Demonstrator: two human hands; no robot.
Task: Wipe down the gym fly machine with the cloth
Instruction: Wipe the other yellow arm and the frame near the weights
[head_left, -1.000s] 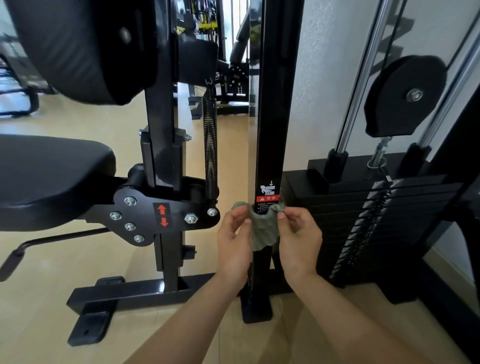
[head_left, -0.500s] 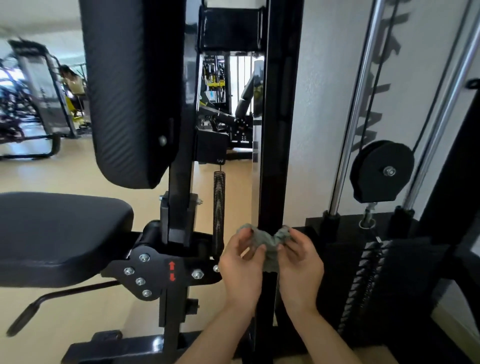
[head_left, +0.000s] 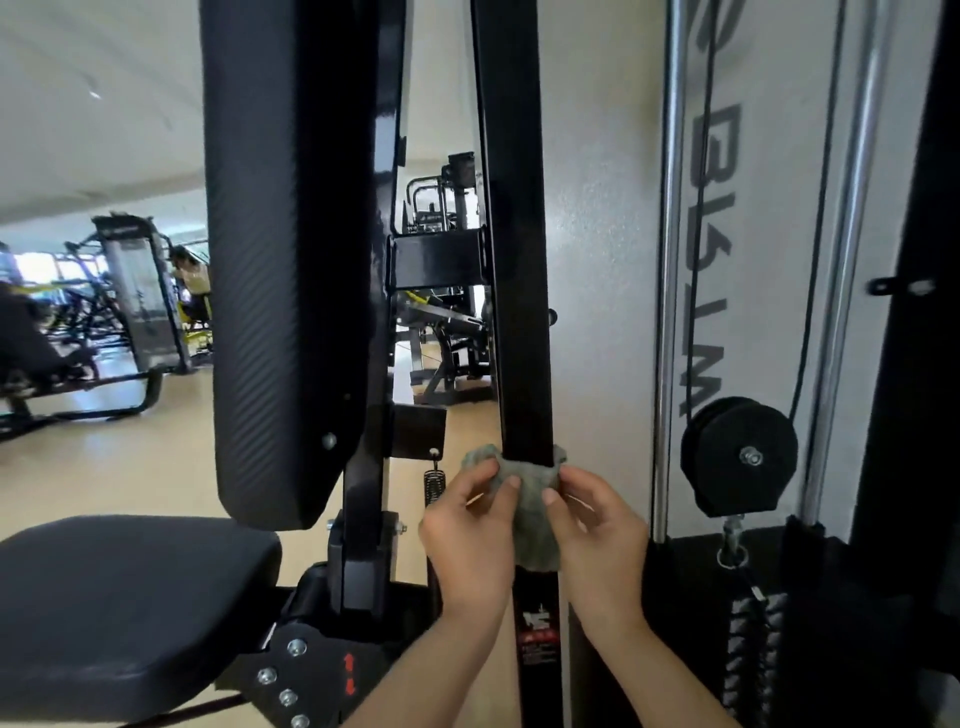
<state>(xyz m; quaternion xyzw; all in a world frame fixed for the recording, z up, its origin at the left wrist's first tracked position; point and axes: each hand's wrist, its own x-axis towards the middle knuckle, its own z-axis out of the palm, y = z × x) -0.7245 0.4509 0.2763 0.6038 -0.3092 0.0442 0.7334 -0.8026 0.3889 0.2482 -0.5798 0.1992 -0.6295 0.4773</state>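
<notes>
1. The cloth (head_left: 530, 512) is grey-green, soft and crumpled. It is wrapped around the front of the post (head_left: 514, 260), low down. A bunched end sticks out on each side.
2. The post is tall, black and shiny, with flat sides. A red and white sticker (head_left: 537, 631) sits on it just under the cloth.
3. The left hand (head_left: 470, 530) holds the left side of the cloth. Its fingers (head_left: 506, 486) are curled and pinch the cloth.
4. The right hand (head_left: 597, 530) holds the right side the same way, with curled fingers pinching the cloth.
5. Left of the post is the back pad (head_left: 280, 260). It is long, thick and black, with tiny ribs on its skin and round corners.
6. Under it is the seat (head_left: 124, 597), black, smooth and rounded.
7. A thin coil spring (head_left: 434, 486) hangs near the left hand.
8. On the right, two shiny silver rods (head_left: 670, 260) go straight up. Between them is a round black wheel (head_left: 737, 457) with a silver bolt in its middle.
9. The floor (head_left: 104, 467) is pale and glossy.
</notes>
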